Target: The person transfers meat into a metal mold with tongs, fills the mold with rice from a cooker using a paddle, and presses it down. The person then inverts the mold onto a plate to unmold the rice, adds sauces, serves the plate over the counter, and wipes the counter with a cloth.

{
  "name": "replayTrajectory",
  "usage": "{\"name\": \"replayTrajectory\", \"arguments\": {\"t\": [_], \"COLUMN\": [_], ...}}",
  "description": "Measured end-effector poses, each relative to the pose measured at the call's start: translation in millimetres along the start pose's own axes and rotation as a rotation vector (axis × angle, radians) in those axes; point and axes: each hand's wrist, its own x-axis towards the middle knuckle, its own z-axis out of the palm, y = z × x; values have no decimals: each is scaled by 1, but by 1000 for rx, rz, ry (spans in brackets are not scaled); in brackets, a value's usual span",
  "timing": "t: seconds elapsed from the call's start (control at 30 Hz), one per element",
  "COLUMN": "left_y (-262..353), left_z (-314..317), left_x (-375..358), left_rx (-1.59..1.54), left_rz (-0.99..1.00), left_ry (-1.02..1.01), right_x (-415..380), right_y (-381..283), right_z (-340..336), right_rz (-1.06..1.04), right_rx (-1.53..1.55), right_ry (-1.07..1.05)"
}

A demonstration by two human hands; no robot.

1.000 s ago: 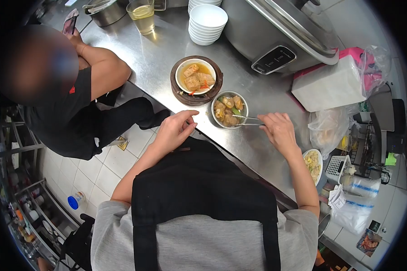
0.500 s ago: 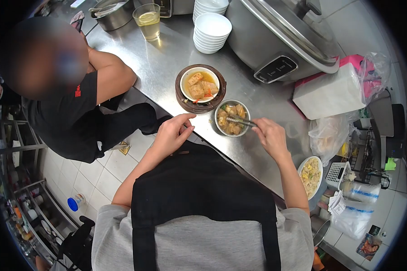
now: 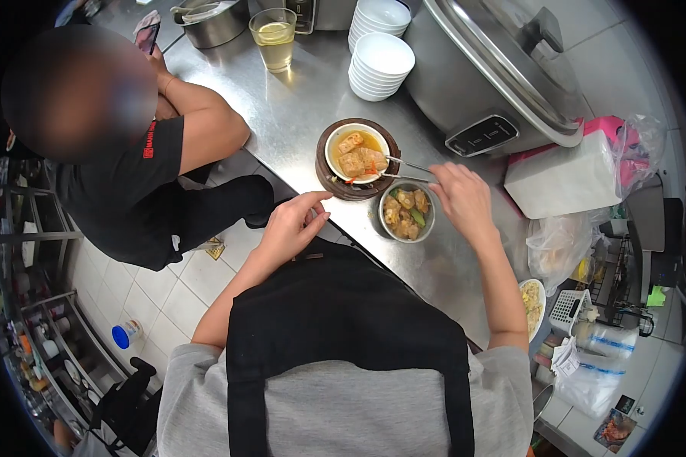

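Note:
My right hand (image 3: 463,199) grips a pair of metal tongs (image 3: 410,164). The tong tips are spread at the right edge of a white bowl (image 3: 328,156) of broth, golden chunks and red strips. That bowl sits in a round dark brown wooden holder (image 3: 346,192). Just below the tongs stands a small metal bowl (image 3: 433,221) of browned food pieces with a bit of green. My left hand (image 3: 293,227) hovers near the counter edge, left of the metal bowl, thumb and forefinger apart, holding nothing.
Stacked white bowls (image 3: 381,65), a glass of yellowish drink (image 3: 274,46) and a large steel cooker (image 3: 472,84) stand behind. To the right are a white tissue pack (image 3: 560,179) and a dish of yellow food (image 3: 532,301). A person (image 3: 122,183) with a phone (image 3: 148,36) sits at left.
My right hand has lifted the tongs out of the metal bowl and moved them up and left to the white bowl. My left hand has stayed nearly still.

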Motion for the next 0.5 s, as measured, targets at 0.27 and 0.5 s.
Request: {"name": "replayTrajectory", "arguments": {"t": [0.27, 0.5], "left_y": [-9, -10], "left_z": [-11, -14], "left_x": [-3, -2], "left_rx": [-19, -33], "left_rz": [-31, -75], "left_ry": [42, 33], "right_x": [51, 54], "right_y": [4, 19], "right_z": [6, -23], "right_rz": [-357, -230], "right_rx": [-239, -62], "right_ry": [-141, -186]}}
